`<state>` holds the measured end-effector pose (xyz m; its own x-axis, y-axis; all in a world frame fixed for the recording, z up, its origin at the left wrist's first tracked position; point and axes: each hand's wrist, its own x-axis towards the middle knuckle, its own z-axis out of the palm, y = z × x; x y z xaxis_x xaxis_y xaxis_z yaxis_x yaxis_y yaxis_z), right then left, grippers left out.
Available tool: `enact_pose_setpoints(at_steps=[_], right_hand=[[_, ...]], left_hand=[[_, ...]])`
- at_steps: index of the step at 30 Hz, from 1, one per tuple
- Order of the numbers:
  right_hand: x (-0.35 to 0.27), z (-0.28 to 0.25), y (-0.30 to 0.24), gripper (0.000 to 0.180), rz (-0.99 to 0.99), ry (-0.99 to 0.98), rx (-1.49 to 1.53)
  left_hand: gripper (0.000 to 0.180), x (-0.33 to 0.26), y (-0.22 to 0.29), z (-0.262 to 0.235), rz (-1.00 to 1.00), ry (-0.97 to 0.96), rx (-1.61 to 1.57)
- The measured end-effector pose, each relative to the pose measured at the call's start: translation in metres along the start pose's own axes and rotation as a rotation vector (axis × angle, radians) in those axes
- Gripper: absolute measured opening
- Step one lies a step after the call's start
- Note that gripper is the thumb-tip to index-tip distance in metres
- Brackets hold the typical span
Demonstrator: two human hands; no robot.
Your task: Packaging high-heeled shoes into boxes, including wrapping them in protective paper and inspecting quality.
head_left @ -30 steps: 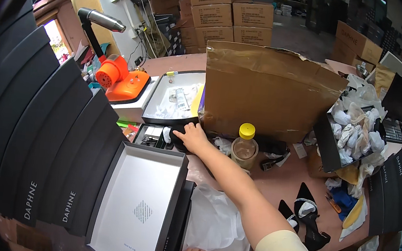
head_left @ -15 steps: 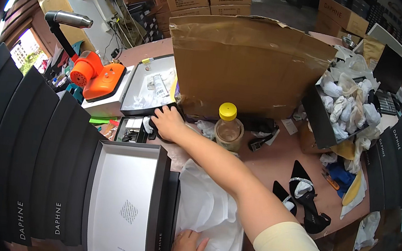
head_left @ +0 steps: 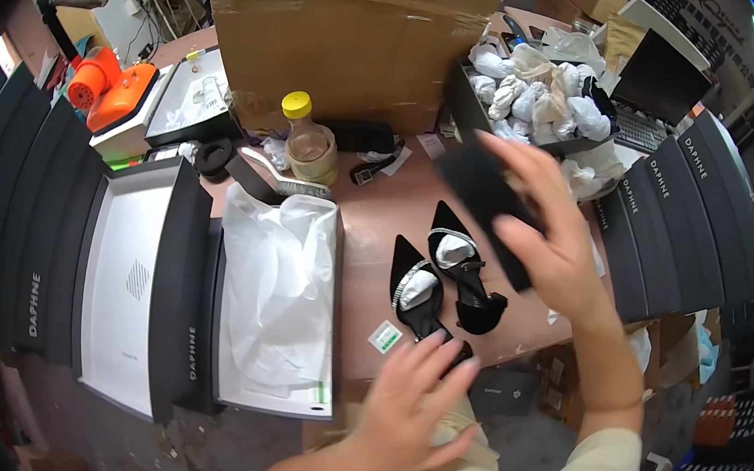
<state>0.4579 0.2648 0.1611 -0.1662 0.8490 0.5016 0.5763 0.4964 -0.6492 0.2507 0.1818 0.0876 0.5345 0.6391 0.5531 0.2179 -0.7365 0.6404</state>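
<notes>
My right hand is raised over the brown table, fingers curled around a flat black rectangular pad or pouch; blurred, so I cannot tell exactly what it is. My left hand is low near the table edge, fingers spread and holding nothing, fingertips just beside the heel end of the pair of black pointed high-heel shoes with sparkly straps and white paper stuffing. The shoes lie side by side on the table, right of the open black shoebox lined with white tissue paper; its white-lined lid sits further left. A yellow-capped jar stands behind the box. Risks, as I judge them: the shoes sit near the front edge, so a careless sweep of my spread left hand could knock one off; the black piece could slip from my loose grip onto the shoes and scuff the straps.
</notes>
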Motion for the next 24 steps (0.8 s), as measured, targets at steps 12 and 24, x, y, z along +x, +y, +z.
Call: enact_pose_setpoints(at_steps=[12, 24], right_hand=[[-0.258, 0.041, 0.026, 0.058, 0.774, 0.409, 0.889], [-0.240, 0.022, 0.014, 0.064, 0.530, 0.333, 0.902]], left_hand=[[0.066, -0.090, -0.042, 0.052, -0.647, -0.062, 0.119], [0.115, -0.116, -0.046, 0.054, -0.684, -0.112, -1.652]])
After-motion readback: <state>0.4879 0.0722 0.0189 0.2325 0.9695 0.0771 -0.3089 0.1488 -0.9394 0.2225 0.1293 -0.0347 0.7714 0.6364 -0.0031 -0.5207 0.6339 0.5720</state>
